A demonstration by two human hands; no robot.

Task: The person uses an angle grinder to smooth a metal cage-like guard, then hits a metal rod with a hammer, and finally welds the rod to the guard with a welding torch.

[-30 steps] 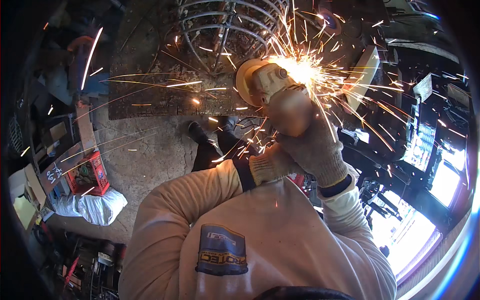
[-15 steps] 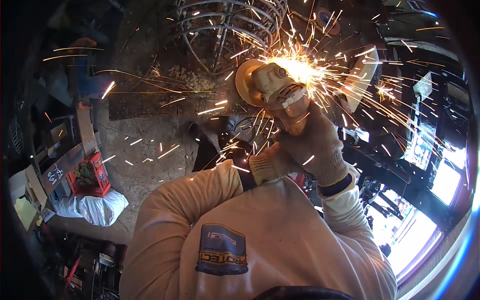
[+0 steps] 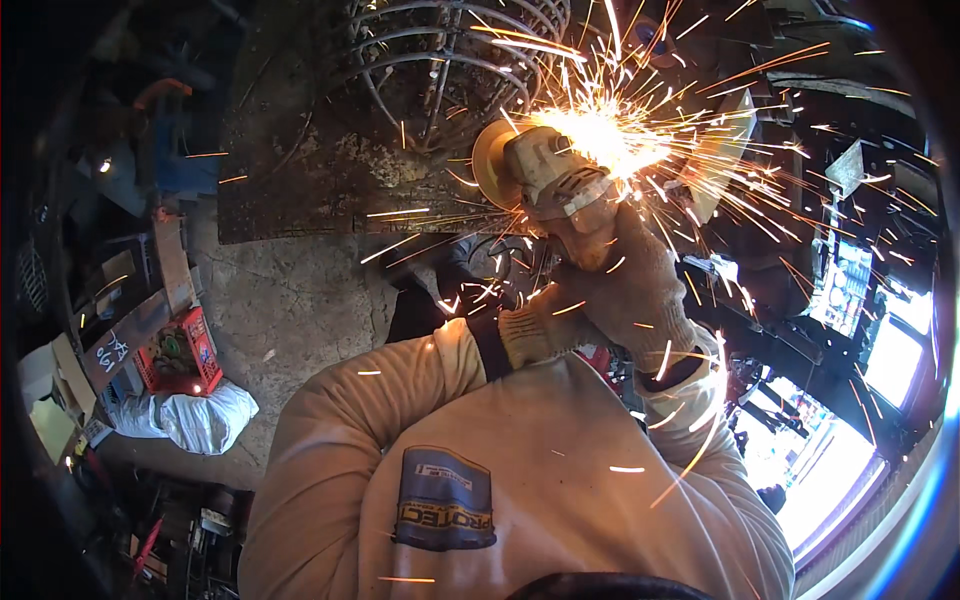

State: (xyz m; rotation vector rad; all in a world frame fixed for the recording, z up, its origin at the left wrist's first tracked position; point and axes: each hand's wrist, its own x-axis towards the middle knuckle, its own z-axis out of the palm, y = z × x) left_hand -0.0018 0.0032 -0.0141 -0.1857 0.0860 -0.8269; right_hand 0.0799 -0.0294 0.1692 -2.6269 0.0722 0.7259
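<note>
A pale angle grinder is held out in front of me, its round yellowish guard or disc on the left side. Bright sparks burst from its far right edge; their glare hides the spot being ground. My right hand, in a knitted work glove, is closed around the grinder's body from the right. From the left, my gloved left hand reaches in at the tool's rear and is closed there, its fingers largely hidden by the right hand. Beyond the guard stands a rounded cage of bent metal rods.
The cage rests on a worn, stained metal work table. Left on the concrete floor are a red plastic crate, a white sack and cardboard pieces. A flat angled plate stands right of the sparks.
Both hands and the grinder stay nearly in place. The spark spray has changed shape, with more streaks rising upward and some falling near my right sleeve.
</note>
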